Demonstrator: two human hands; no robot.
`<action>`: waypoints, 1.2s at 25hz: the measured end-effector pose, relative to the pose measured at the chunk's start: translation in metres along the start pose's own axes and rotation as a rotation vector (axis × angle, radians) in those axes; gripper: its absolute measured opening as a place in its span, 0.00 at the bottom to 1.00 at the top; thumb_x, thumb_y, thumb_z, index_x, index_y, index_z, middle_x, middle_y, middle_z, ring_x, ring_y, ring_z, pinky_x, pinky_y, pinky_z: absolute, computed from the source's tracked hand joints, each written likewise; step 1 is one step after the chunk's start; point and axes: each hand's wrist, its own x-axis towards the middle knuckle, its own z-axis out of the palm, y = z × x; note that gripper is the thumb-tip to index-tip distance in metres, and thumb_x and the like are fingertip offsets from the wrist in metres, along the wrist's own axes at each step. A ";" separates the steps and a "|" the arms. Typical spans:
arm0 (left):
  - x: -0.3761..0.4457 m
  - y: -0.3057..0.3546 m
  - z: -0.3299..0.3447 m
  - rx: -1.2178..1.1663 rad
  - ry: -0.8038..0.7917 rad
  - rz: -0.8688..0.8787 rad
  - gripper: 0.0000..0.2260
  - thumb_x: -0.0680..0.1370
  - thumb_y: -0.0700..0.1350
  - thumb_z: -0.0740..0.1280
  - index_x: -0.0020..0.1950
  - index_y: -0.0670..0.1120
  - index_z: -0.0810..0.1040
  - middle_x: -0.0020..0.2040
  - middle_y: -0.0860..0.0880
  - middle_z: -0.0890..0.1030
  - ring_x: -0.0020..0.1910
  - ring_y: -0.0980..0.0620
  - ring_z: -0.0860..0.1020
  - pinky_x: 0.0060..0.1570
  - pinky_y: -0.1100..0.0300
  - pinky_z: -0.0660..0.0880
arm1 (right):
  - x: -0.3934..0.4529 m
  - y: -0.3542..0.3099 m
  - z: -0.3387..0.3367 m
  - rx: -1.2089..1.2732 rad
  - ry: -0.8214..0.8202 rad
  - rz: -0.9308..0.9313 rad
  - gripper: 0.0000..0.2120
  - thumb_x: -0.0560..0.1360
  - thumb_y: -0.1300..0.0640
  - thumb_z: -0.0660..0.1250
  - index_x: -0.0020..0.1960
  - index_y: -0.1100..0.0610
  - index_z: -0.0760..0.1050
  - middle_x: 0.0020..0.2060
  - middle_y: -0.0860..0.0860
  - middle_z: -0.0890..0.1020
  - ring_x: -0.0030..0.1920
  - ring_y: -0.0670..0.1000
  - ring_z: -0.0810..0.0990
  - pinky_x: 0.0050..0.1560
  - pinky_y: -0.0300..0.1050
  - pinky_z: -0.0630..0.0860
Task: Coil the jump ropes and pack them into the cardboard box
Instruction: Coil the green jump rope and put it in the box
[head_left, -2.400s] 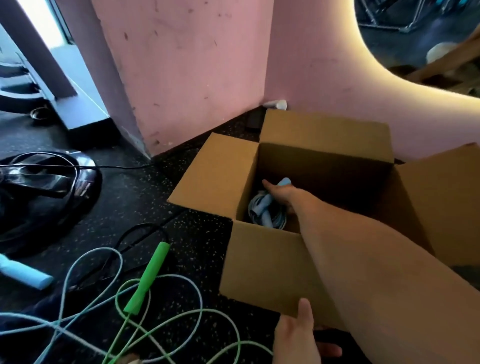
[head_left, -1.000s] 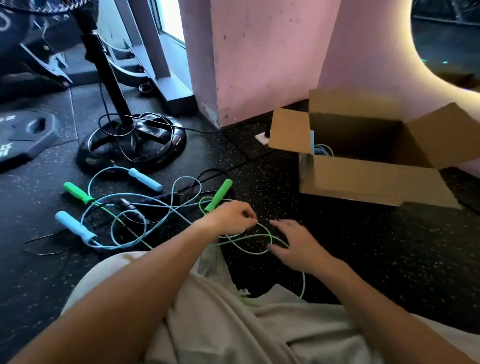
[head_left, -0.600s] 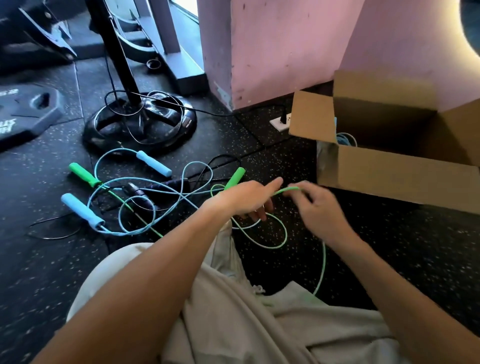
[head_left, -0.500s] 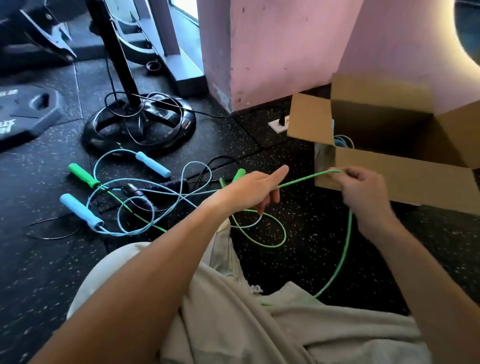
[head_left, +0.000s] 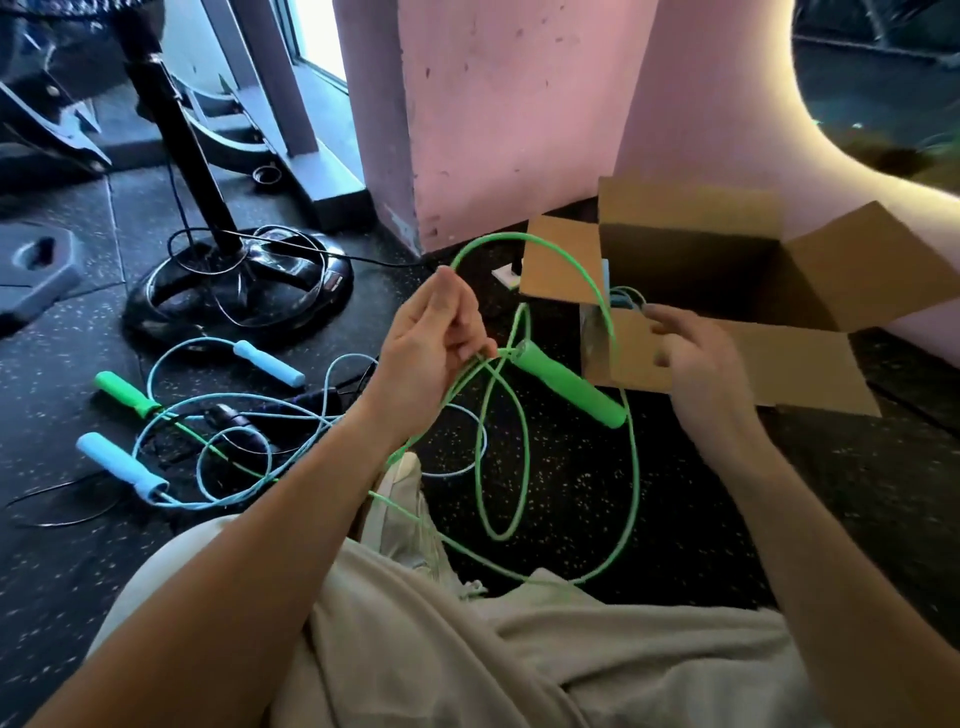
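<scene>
The green jump rope (head_left: 618, 415) is up off the floor in front of the person, one loop arching above the left hand (head_left: 431, 348), further loops hanging toward the lap. Its near green handle (head_left: 569, 387) dangles just right of that hand; the other green handle (head_left: 122, 394) lies on the dark floor (head_left: 675, 493), its cord crossing the blue jump rope (head_left: 249, 415) there. The left hand's fingers are curled round the gathered green cord. The right hand (head_left: 696, 364) is raised in front of the cardboard box (head_left: 779, 364), fingers loosely bent; the cord runs just beside it, but I cannot tell whether it has hold of it.

The box stands open against the pink wall (head_left: 493, 114), a coiled blue rope (head_left: 626, 300) showing inside.

Likely trouble — the far green handle is tangled with the blue rope, so pulling more cord in may drag that rope along or snag it. The loose loops could also slip from the left hand and undo the coil.

No readable brand, label or writing shows anywhere.
</scene>
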 end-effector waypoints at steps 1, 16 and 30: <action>-0.002 0.003 0.003 -0.101 -0.049 -0.020 0.19 0.84 0.54 0.53 0.37 0.47 0.69 0.28 0.53 0.61 0.28 0.53 0.61 0.37 0.58 0.72 | -0.002 -0.004 0.007 0.046 -0.053 -0.061 0.20 0.76 0.55 0.59 0.67 0.47 0.75 0.59 0.46 0.78 0.59 0.43 0.74 0.58 0.43 0.71; -0.007 -0.021 -0.002 0.740 -0.098 -0.187 0.08 0.80 0.48 0.68 0.49 0.46 0.85 0.33 0.50 0.83 0.24 0.55 0.74 0.25 0.63 0.69 | -0.010 0.008 0.037 0.176 -0.158 0.104 0.11 0.68 0.47 0.80 0.44 0.51 0.83 0.39 0.47 0.85 0.44 0.49 0.83 0.46 0.47 0.78; -0.008 -0.015 0.004 0.725 0.065 0.063 0.06 0.82 0.45 0.64 0.51 0.49 0.81 0.31 0.48 0.79 0.25 0.53 0.74 0.28 0.61 0.72 | 0.011 -0.009 -0.025 0.545 0.013 0.095 0.09 0.74 0.56 0.73 0.54 0.52 0.84 0.41 0.48 0.87 0.38 0.46 0.84 0.37 0.39 0.79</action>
